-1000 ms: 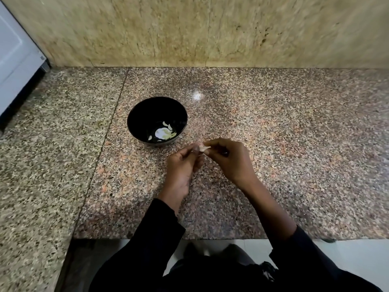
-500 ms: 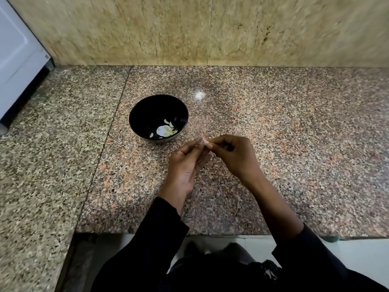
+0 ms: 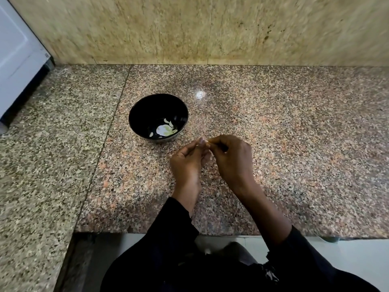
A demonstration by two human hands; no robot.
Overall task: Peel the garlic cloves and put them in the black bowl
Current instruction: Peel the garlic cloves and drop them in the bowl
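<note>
One black bowl [image 3: 158, 118] is seen on the speckled granite counter [image 3: 284, 144], left of centre in the head view. Inside it, toward its near-right wall, a small heap of pale pieces [image 3: 165, 129] is gathered: one larger rounded white-green piece and about four smaller slivers beside and behind it; whether these are peeled cloves or skins cannot be told.

At about four o'clock from the bowl, just beside its rim but not touching it, two hands are brought together above the counter. The left hand [image 3: 189, 160] is held with its fingers curled and its thumb and forefinger drawn together at the tip; the right hand [image 3: 232, 158] is curled likewise, with its fingertips meeting those of the left. A small object appears to be pinched between the two sets of fingertips, but it is almost wholly hidden by them, so it cannot be told whether it is a garlic clove.

Two dark sleeves [image 3: 172, 224] are seen leading down to six o'clock. One seam in the counter runs from twelve toward seven o'clock, left of the bowl. A beige stone wall [image 3: 210, 28] stands at twelve o'clock, and one white panel [image 3: 16, 60] at ten o'clock.
</note>
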